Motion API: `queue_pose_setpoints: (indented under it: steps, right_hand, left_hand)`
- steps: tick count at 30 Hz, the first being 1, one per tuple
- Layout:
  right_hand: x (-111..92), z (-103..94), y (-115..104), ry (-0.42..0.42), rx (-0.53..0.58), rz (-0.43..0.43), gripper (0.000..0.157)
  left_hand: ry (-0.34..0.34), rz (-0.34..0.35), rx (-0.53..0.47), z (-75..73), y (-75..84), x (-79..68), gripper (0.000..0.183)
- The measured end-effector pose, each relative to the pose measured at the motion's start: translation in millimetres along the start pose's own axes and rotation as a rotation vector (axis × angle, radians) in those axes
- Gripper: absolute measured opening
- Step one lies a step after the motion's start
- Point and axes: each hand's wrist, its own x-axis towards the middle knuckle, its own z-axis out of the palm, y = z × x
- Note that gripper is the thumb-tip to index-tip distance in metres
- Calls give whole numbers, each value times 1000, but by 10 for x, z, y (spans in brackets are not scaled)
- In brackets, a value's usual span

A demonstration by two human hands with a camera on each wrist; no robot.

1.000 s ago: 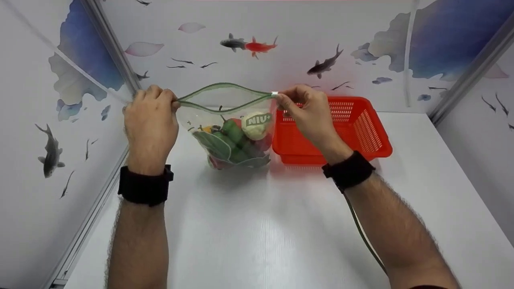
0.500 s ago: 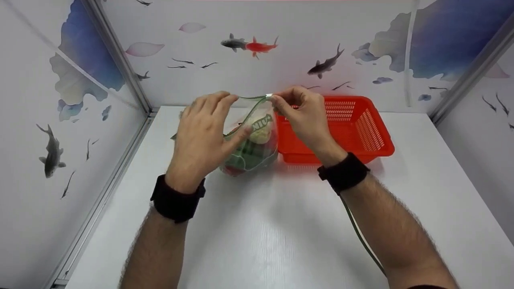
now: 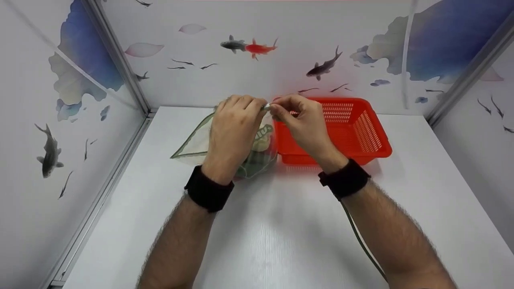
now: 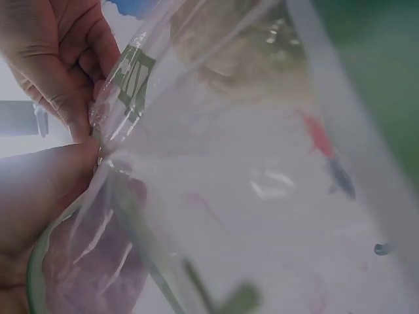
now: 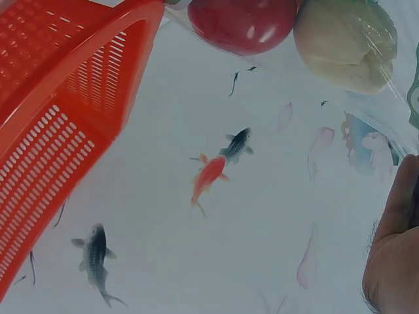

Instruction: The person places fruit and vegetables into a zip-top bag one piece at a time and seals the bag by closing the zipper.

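Note:
A clear zip bag (image 3: pixel 192 138) with green edging stands on the white table, its left corner spreading out as a loose open mouth. My left hand (image 3: pixel 237 134) pinches the bag's top edge and covers much of its front. Right beside it, my right hand (image 3: pixel 307 124) pinches the top right corner by the small white slider (image 3: pixel 266 107). Through the film show a cauliflower (image 5: pixel 347 46) and a glossy red round vegetable (image 5: pixel 243 23) in the right wrist view. The left wrist view has thumb and fingers meeting at the gathered film (image 4: pixel 108 154).
A red perforated basket (image 3: pixel 321 158) stands right behind my right hand, next to the bag. Black bands (image 3: pixel 209 188) circle both wrists, and a dark cable (image 3: pixel 363 241) runs along the right forearm. White walls with painted fish (image 3: pixel 261 49) enclose the table (image 3: pixel 257 241).
My left hand has moved from the bag's left corner rightward along the top edge to the slider. The left corner has dropped loose. The right hand has stayed nearly in place.

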Motion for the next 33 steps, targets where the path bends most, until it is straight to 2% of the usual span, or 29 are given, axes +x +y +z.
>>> queue_pose_setpoints:
  steps: [6,12,25,33]
  right_hand:
    - [-40,-18,25,-18,-49,-30,15]
    - [-35,-30,38,-8,-114,-40,16]
    - [10,-81,103,19,-103,-31,18]
    - [20,-162,211,56,-71,15,16]
  left_hand:
    - [-25,2,-24,10,26,-8,20]
    - [-51,-3,-22,-3,-15,-39,21]
    - [-72,-41,-21,-71,-241,-140,22]
    - [-94,-114,-36,-108,-452,-192,24]
